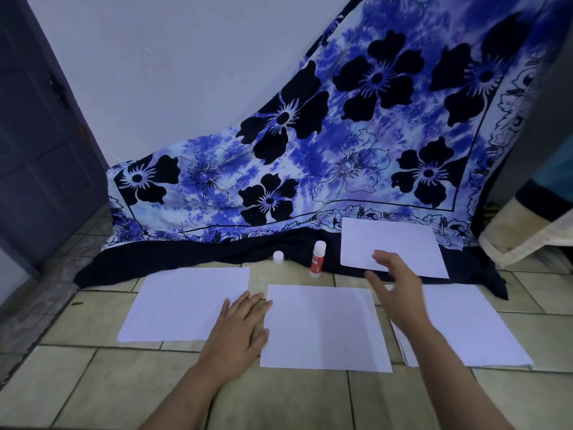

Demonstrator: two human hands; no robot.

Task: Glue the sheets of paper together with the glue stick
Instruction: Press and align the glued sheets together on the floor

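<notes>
The glue stick (317, 259) stands beyond the middle sheet (322, 327), apart from the spread right hand (397, 290). The left hand (238, 330) lies flat.

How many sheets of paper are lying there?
4: a left sheet, a middle sheet, a right sheet, and a back sheet on the cloth. More may hide under the right sheet.

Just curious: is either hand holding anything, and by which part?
The left hand lies flat, holding nothing. The blurred right hand overlaps the near edge of the far white paper sheet; a grip cannot be told.
</notes>
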